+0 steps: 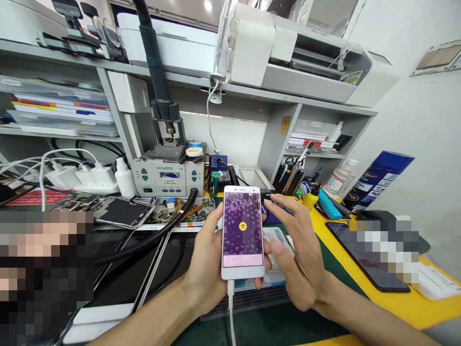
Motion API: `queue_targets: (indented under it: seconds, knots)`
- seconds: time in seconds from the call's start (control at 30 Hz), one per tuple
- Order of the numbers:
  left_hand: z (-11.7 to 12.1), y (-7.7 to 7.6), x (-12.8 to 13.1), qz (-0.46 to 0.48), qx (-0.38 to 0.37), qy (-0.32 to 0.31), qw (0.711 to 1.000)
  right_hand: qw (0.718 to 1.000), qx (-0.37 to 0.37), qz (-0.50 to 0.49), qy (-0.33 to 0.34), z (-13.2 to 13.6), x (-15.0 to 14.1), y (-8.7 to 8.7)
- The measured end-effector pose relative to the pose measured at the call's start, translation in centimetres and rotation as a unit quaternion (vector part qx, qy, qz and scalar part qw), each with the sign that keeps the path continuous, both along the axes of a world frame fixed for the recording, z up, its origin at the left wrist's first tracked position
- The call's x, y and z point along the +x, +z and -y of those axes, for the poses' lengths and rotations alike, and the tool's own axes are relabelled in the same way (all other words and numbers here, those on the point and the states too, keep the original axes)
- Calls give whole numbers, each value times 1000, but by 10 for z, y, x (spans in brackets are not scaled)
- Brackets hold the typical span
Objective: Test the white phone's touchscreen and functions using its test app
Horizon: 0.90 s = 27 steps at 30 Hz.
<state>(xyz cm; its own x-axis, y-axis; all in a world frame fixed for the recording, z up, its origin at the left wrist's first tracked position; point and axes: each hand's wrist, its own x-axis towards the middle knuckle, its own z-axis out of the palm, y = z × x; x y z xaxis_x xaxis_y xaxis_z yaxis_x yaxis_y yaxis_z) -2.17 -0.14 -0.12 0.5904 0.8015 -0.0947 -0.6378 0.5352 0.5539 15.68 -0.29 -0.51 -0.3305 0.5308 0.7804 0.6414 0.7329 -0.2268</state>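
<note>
So the white phone (242, 235) was up over the green mat (306, 327), lit purple, with a white cable (231, 307) plugged into its bottom end. The left hand (207, 262) gripped it from behind, thumb along one edge, fingertips curling round the other. The right hand (300, 250) hovered just beside its right edge holding nothing, fingers loosely bent, thumb apart (kind of a relaxed claw). Beyond both hands stood a grey control box (158, 179), buttons facing forward.
</note>
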Motion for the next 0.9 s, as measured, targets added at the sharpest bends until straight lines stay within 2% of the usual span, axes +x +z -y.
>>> queue_targets:
  seconds: [0.13, 0.2, 0.23, 0.3, 0.37, 0.53, 0.67, 0.8, 0.9]
  knots:
    - [1, 1, 1, -19, 8, 9, 1000, 999, -14, -38, 16, 1, 1, -3]
    - [1, 3, 2, -21, 12, 15, 1000, 993, -71, -89, 32, 0, 2, -6]
    - [0, 3, 2, -19, 13, 16, 1000, 981, -126, -137, 45, -1, 2, -7]
    - [-1, 3, 2, -12, 7, 15, 1000, 929, -260, -249, 88, -4, 2, -8]
    - [-2, 3, 1, -6, -2, 9, 1000, 857, -374, -326, 140, -8, 1, -5]
    - [-5, 2, 1, -14, 2, -2, 1000, 761, -521, -318, 218, -11, -7, 8]
    - [-7, 1, 2, -73, 10, 23, 997, 724, -557, -328, 241, -9, -10, 13]
    - [-7, 3, 1, -129, 17, 22, 991, 707, -573, -329, 254, -11, -8, 16]
    - [-7, 7, -1, -128, 39, 5, 991, 697, -579, -331, 263, -13, -6, 17]
